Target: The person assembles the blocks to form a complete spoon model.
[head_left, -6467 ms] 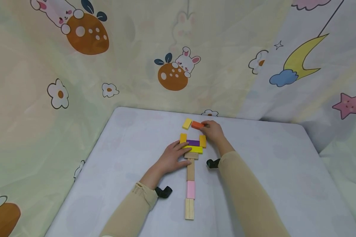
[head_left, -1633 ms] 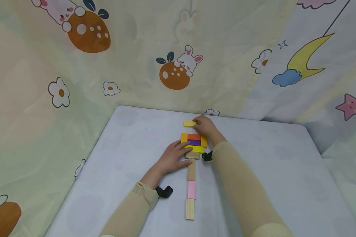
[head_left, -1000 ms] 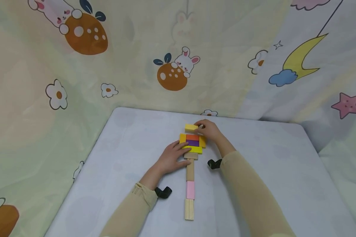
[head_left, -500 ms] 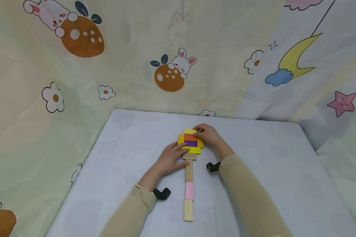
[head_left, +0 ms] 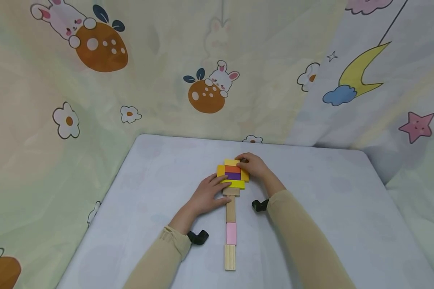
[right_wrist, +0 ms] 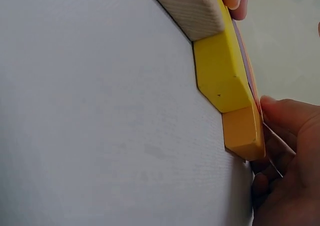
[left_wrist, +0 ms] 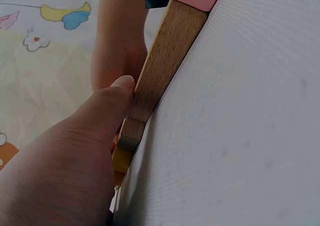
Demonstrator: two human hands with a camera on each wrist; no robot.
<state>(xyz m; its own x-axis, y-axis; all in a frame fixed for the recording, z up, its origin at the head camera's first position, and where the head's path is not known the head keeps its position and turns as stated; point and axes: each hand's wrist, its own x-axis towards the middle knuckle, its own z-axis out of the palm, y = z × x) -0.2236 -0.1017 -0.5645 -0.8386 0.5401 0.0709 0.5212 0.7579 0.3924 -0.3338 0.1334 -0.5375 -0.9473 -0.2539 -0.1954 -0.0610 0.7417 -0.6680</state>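
Flat on the table, wooden blocks form a stem with a wider head. My right hand (head_left: 256, 165) pinches the right end of a pale yellow block (head_left: 232, 162) at the far end, against an orange block (head_left: 233, 169). Below that lies a purple block (head_left: 233, 176), flanked by amber blocks (head_left: 220, 170). My left hand (head_left: 204, 195) rests with extended fingers on the bright yellow block (head_left: 236, 184) and the head's left side. Its thumb touches the long plain block (left_wrist: 167, 50). In the right wrist view, the right fingertips sit beside an amber block (right_wrist: 243, 132).
The stem runs toward me through a pink block (head_left: 231, 233) to a striped plain block (head_left: 230, 257). Black wrist-worn pieces (head_left: 198, 237) protrude beside both wrists. A printed cloth (head_left: 159, 80) hangs behind the white table (head_left: 311, 224).
The orange block went from my right hand into the gap above the purple one. Then my right hand turned the pale yellow block crosswise and drew it nearer, against the orange. My left hand stayed put.
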